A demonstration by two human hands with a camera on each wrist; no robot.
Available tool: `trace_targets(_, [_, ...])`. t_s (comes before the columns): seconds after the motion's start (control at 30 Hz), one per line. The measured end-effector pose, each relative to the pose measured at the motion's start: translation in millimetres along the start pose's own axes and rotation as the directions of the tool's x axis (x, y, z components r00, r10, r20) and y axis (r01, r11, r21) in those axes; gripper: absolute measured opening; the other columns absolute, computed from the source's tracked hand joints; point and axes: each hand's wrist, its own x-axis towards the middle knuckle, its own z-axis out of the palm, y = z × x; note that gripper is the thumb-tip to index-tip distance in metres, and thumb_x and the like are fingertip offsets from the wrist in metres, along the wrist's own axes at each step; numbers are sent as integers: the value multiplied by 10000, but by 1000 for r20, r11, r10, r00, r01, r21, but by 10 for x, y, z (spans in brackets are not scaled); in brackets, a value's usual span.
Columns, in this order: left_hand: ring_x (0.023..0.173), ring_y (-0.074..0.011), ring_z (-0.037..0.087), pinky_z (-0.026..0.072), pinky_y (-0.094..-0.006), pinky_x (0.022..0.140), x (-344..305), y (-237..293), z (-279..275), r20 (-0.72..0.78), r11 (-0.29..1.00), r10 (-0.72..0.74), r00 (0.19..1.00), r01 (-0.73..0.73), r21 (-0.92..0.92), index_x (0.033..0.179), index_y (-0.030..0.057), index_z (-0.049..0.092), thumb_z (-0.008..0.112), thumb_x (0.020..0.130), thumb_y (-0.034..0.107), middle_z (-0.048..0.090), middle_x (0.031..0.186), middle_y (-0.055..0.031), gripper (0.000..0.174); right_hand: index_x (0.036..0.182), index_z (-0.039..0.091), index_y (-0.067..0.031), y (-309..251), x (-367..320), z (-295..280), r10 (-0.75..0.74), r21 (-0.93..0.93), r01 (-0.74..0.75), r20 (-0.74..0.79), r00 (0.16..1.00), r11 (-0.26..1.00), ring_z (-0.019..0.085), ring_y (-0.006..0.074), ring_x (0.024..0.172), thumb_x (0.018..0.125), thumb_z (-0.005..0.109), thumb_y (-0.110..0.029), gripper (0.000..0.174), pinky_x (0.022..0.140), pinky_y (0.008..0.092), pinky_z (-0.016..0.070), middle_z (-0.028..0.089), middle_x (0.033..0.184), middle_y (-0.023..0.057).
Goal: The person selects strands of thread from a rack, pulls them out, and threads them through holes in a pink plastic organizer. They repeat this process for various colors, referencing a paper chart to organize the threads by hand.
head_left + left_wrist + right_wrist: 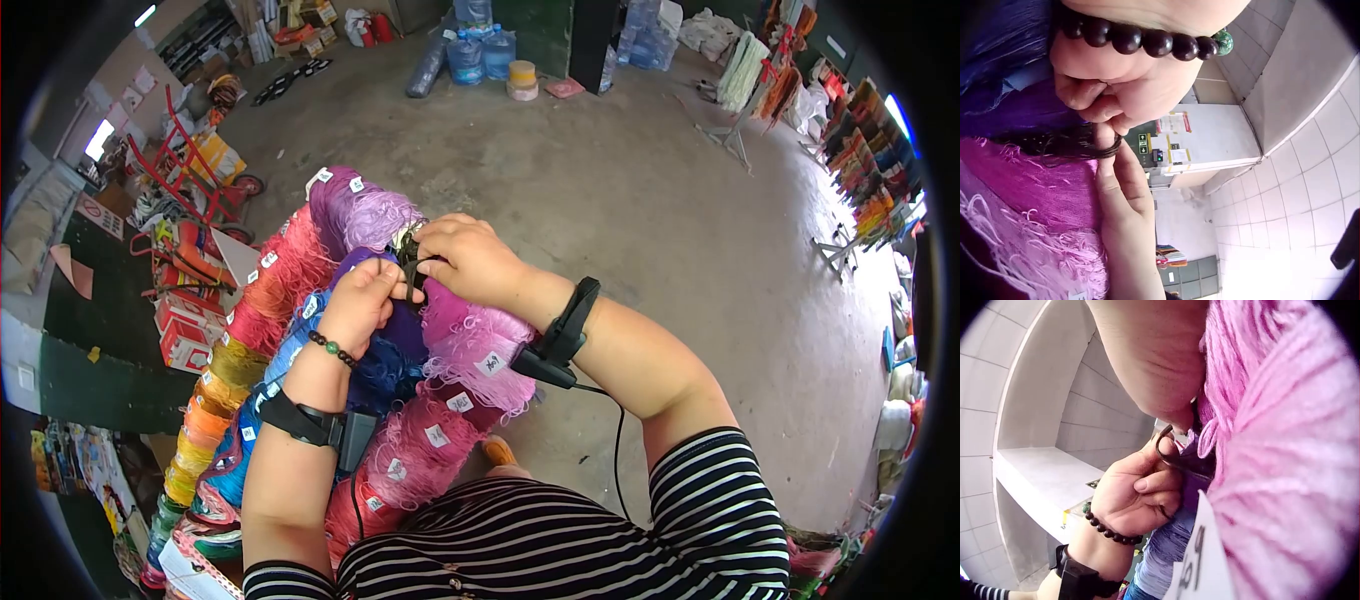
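Observation:
Dark thread [1075, 142] runs between the two hands at the top of the thread bundles. My left hand [358, 303] pinches a looped end of it between thumb and fingers, other fingers curled in. Close beside it, my right hand [473, 258] has its fingers curled over the same dark strands, its fingertips partly hidden in the head view. In the right wrist view a dark loop [1161, 445] stands at the left thumb. Pink fringed skeins [470, 345] with white number tags lie under the right wrist; purple skeins [375, 215] sit beyond the hands.
Rows of red, blue and yellow skeins [232, 365] slope down at the left. A red hand cart [185, 160] stands behind them. Water bottles [466, 60] are on the concrete floor [640, 200] at the back, and racks of hanging yarn [870, 150] line the right side.

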Motion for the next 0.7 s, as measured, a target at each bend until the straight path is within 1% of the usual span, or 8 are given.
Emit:
trace_targets(0.1, [484, -15, 360, 253, -163, 433, -37, 0, 64, 45, 998, -11, 999, 8, 58, 1018, 72, 579, 508, 969, 219, 681, 841, -45, 170, 940, 659, -85, 44, 6, 6, -18, 64, 20, -29, 999, 998, 572, 297, 1042, 778, 648, -162, 180, 889, 426, 426, 635, 1034, 113])
trace_targets(0.2, [497, -10, 374, 262, -153, 435, -43, -58, 54, 49, 1000, 1, 999, 0, -18, 1090, 69, 600, 535, 948, 179, 672, 859, -27, 191, 896, 657, -62, -42, 43, 19, -42, 115, 87, -347, 937, 990, 608, 298, 969, 791, 641, -117, 120, 828, 399, 465, 643, 981, 122])
trace_targets(0.23, [498, -9, 373, 262, -151, 434, -67, -46, 55, 37, 995, -16, 999, 19, -101, 1099, 69, 598, 535, 946, 171, 667, 869, -24, 195, 891, 662, -51, -86, 30, -31, 109, 194, -48, -320, 941, 980, 621, 271, 931, 803, 639, -113, 110, 791, 380, 479, 652, 962, 118])
trace_targets(0.3, [498, -9, 373, 261, -151, 430, -98, -31, 55, 12, 975, -24, 1000, 26, -222, 1114, 60, 597, 532, 940, 152, 665, 878, -24, 206, 879, 672, -31, -169, -18, -187, 399, 334, -312, -236, 886, 890, 646, 217, 853, 827, 633, -104, 98, 715, 342, 507, 669, 924, 112])
trace_targets(0.33, [498, -9, 373, 259, -154, 426, -115, -42, 62, -4, 965, -19, 1000, 17, -263, 1118, 50, 597, 530, 938, 141, 668, 877, -27, 213, 890, 673, -23, -178, -35, -237, 456, 439, -398, -30, 890, 806, 641, 187, 815, 838, 630, -116, 115, 680, 323, 507, 673, 906, 103])
trace_targets(0.43, [511, -9, 392, 266, -148, 431, -152, -28, 82, 10, 947, 2, 1000, 2, -323, 1186, 45, 565, 542, 930, 126, 645, 898, -9, 269, 916, 683, -8, -231, -76, -309, 421, 522, -628, 469, 776, 577, 605, 91, 685, 861, 630, -166, 175, 582, 263, 508, 677, 828, 50])
trace_targets(0.67, [526, -8, 421, 289, -157, 433, -144, -132, 191, -25, 966, 184, 983, -186, -178, 1237, 24, 527, 573, 899, 59, 612, 818, 31, 343, 967, 653, -53, -468, -28, -220, 528, 637, -769, 671, 521, -52, 644, 132, 757, 895, 618, -174, 145, 608, 238, 493, 665, 903, 50])
trace_targets(0.7, [529, -9, 425, 290, -156, 437, -154, -129, 226, -46, 968, 205, 978, -209, -141, 1237, 23, 525, 576, 898, 62, 609, 805, 34, 346, 953, 651, -57, -471, -30, -205, 536, 652, -757, 654, 534, -42, 641, 127, 738, 896, 617, -173, 133, 582, 230, 470, 664, 887, 47])
